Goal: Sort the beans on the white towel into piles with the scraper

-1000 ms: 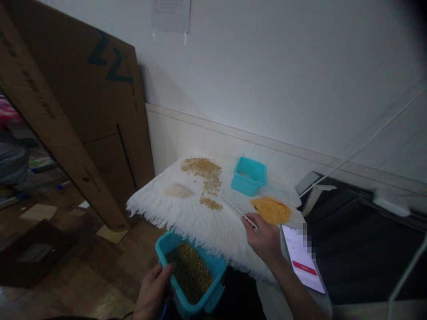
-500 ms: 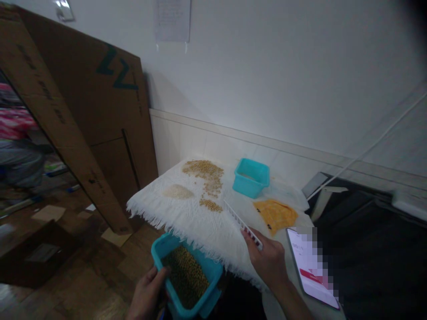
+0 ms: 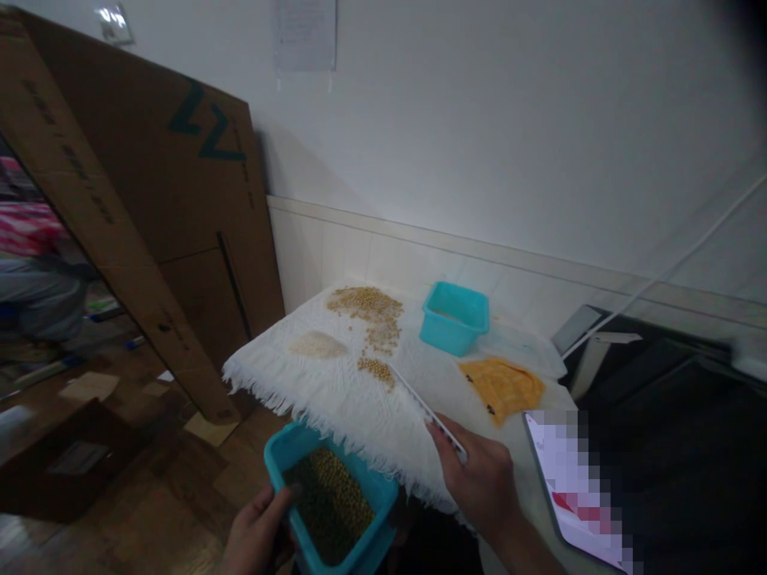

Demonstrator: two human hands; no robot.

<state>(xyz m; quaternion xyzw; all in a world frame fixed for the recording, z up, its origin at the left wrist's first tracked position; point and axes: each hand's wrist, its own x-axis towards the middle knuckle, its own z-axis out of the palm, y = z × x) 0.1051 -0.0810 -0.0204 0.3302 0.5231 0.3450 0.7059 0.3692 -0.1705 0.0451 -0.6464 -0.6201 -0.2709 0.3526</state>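
Observation:
My left hand (image 3: 257,523) grips the near-left rim of a turquoise plastic bin (image 3: 276,457), held below the table's front edge. Inside lie yellow soybeans (image 3: 344,487) beside small dark green beans (image 3: 323,519). In my right hand (image 3: 484,473) is a thin white strip (image 3: 413,394) with dark marks or slots along its side. Its far tip meets the right end of a small soybean pile (image 3: 375,370) on a white fringed cloth (image 3: 335,395). Behind spreads a larger mixed heap (image 3: 365,303) of soybeans and paler grains. A pale grain pile (image 3: 317,345) sits to the left.
A second turquoise bin (image 3: 454,318) stands near the wall, with a yellow cloth (image 3: 503,386) in front. At the right edge lies a phone (image 3: 554,479). A tall cardboard box (image 3: 197,216) borders the left; a person (image 3: 36,279) is partly visible beyond it.
The strip's tip has shifted slightly left to the small soybean pile, and a few beans there have spread toward the front. The held bin has moved slightly left. The view has shifted a little.

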